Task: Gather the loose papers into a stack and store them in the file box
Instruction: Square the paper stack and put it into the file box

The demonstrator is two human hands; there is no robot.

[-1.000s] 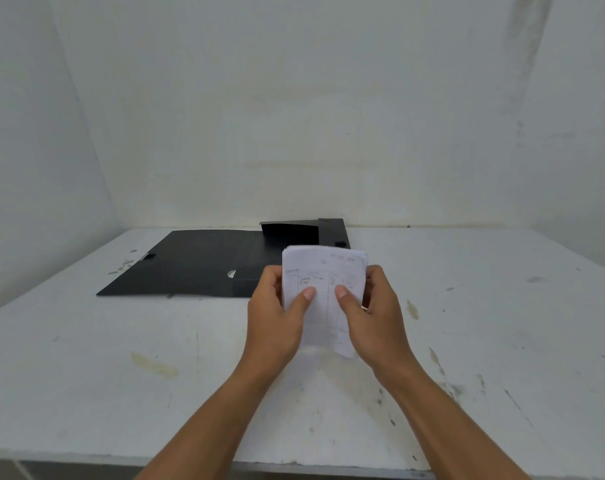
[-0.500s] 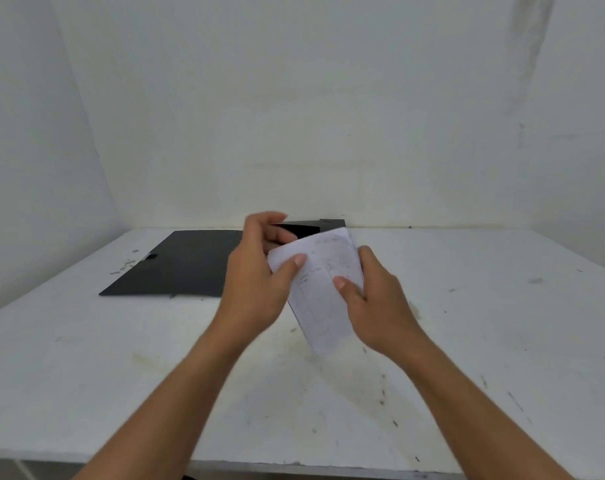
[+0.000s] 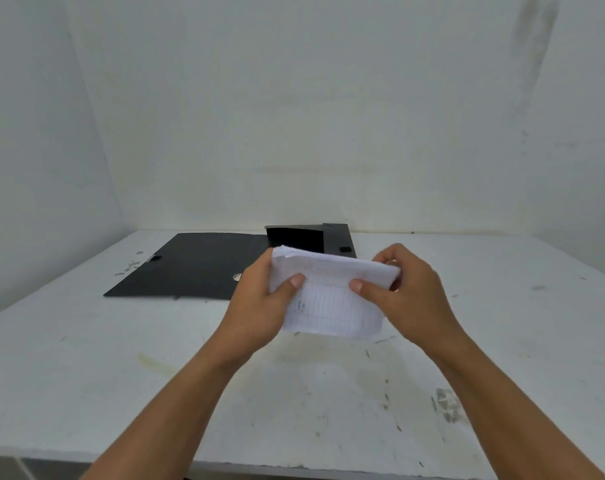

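Observation:
A stack of white lined papers stands on its lower long edge just above or on the table, held landscape between both hands. My left hand grips its left end, thumb on the front. My right hand grips its right end the same way. Behind the stack lies the black file box, open, with its lid folded flat to the left. The stack hides the box's front part.
The white table is stained and scuffed, with its front edge near the bottom of the view. White walls close it in at the back and on the left. A small round hole shows on the lid by my left hand.
The stack has turned from upright, through a tilt, to landscape. My hands have shifted to its left and right ends, and it sits lower than before.

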